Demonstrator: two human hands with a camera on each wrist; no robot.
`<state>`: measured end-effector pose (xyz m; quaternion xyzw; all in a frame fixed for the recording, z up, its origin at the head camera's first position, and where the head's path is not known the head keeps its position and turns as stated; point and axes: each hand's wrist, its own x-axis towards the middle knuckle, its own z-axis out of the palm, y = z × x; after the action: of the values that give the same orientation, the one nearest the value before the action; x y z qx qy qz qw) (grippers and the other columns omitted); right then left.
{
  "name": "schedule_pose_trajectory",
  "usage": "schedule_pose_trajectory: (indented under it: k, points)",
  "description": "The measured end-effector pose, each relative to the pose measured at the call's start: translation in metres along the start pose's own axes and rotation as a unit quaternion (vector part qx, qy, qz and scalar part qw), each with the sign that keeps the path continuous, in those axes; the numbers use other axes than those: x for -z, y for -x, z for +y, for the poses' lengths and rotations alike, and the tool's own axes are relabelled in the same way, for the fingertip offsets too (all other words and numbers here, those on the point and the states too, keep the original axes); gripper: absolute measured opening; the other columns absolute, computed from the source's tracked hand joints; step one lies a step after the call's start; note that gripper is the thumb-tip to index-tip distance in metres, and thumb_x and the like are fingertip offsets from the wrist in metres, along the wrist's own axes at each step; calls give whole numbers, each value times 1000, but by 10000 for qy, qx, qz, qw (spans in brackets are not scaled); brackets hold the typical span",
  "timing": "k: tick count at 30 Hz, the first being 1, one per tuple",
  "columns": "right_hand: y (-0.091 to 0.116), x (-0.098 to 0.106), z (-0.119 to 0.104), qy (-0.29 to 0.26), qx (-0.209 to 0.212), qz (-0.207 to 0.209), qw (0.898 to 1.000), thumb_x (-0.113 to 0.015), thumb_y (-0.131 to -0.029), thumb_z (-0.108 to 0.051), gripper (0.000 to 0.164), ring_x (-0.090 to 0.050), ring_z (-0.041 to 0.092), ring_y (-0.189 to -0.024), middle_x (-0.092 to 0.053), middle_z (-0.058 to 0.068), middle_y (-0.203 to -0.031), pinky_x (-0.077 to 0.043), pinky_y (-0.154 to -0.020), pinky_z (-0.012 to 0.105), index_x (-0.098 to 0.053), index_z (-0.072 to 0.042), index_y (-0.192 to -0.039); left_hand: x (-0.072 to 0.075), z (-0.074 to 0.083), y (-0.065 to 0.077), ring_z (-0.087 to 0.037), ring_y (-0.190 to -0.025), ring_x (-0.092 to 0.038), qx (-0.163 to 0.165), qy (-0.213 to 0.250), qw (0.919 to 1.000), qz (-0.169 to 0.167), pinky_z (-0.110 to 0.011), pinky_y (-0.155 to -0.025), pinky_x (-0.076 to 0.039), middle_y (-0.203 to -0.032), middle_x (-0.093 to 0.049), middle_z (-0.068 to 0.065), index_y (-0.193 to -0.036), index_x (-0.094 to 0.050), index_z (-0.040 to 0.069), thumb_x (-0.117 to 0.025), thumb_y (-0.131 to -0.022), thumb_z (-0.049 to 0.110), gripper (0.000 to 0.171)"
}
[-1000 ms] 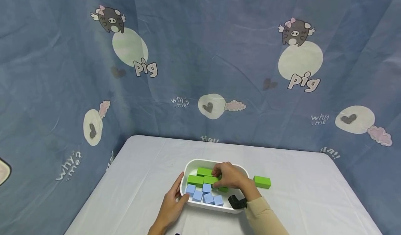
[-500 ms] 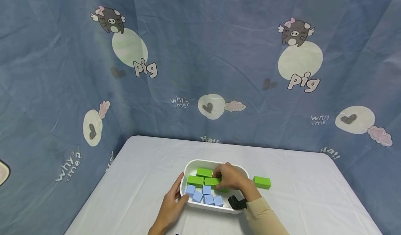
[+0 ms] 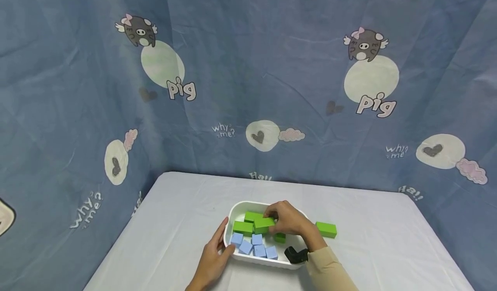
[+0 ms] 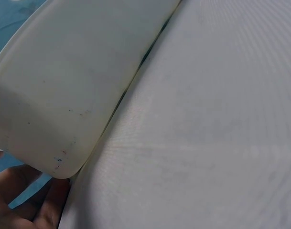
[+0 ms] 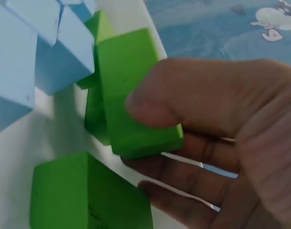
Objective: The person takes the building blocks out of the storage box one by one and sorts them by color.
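Observation:
A white plastic tray (image 3: 268, 262) holds green rectangular blocks and light blue cubes (image 3: 246, 247). Thumb on the near rim and fingers along the outer wall, my left hand (image 3: 212, 256) holds the tray's left end; in the left wrist view its fingers (image 4: 52, 202) touch the tray's lower corner. Over the middle of the tray, my right hand (image 3: 290, 220) pinches a green block (image 5: 128, 83) between thumb and fingers. This block is tilted and partly covers other green blocks behind it. Another green block (image 3: 280, 238) stands under the right hand, close to its fingers.
Outside the tray, to its right, a green block (image 3: 326, 229) lies on the white-covered table (image 3: 388, 243). A black device (image 3: 296, 255) is strapped at the right wrist, over the tray's near right part. Patterned blue cloth (image 3: 217, 88) hangs behind the table.
The green block pinched by my right hand has risen a little and tilted, uncovering more of the green block beneath the hand. The left hand stays on the tray. The head view has shifted slightly.

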<state>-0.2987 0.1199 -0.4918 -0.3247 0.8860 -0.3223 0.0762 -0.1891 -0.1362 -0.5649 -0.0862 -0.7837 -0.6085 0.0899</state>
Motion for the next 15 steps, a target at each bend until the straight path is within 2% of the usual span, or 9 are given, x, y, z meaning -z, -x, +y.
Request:
schedule_pose_trajectory:
  k: [6,15]
  points:
    - [4,8,-3,-145,-31,-16,9999,-84,-72,-3,28,-65,5,-83,-72,-8,-90,-56,-79,30,-76,-11,-97,-2,1,1,-30,-125,-61,37,-50,10000,-30,-39,-107,-46,-149,-50,-19,-159,-36,12,-69,-92,6,75]
    - [17,36,-7,3,-83,564,9984,-77,-79,0,24,-62,10,-81,-69,-7,-92,-57,-76,41,-74,-10,-101,-2,1,1,-30,-125,-61,-33,-40,10000,64,-41,-106,-47,-148,-52,-19,-158,-37,12,-69,-91,4,75]
